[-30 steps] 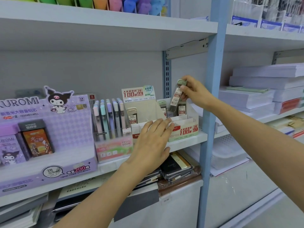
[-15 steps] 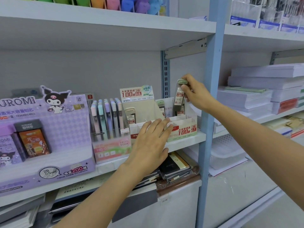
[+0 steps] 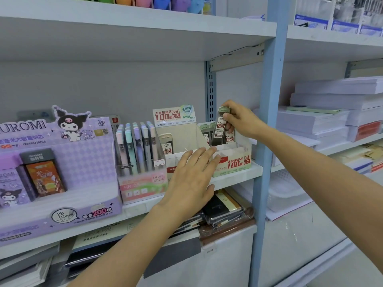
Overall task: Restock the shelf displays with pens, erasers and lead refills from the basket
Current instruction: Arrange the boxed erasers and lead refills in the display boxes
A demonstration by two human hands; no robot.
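Head view of a shop shelf (image 3: pixel 234 176). The right hand (image 3: pixel 241 122) holds a lead refill tube (image 3: pixel 220 129) near its pale green cap, thumb and fingers curled round the upper end in a pinch. The tube stands almost upright, slightly tilted, over the right-hand cardboard display box (image 3: pixel 235 162) printed "100" and "0.7"; its lower end reaches the box's inner rim, just in front of further tubes (image 3: pixel 229 137) standing at the back of the same box. The left hand (image 3: pixel 192 177) is flat, fingers straight and close together, holding nothing; its fingertips lie against the front edge where this box meets the neighbouring box (image 3: pixel 176 139) marked "0.5", which contains one tube. Left of these boxes stands a rack of pastel mechanical pencils (image 3: pixel 136 148), upright in rows, and further left a large purple cartoon-character box (image 3: pixel 72 160). A blue upright post (image 3: pixel 267 121) borders the shelf on the right; beyond it lie stacks of white paper (image 3: pixel 331 104). Wrapped notebooks (image 3: pixel 226 208) lie on the level below.
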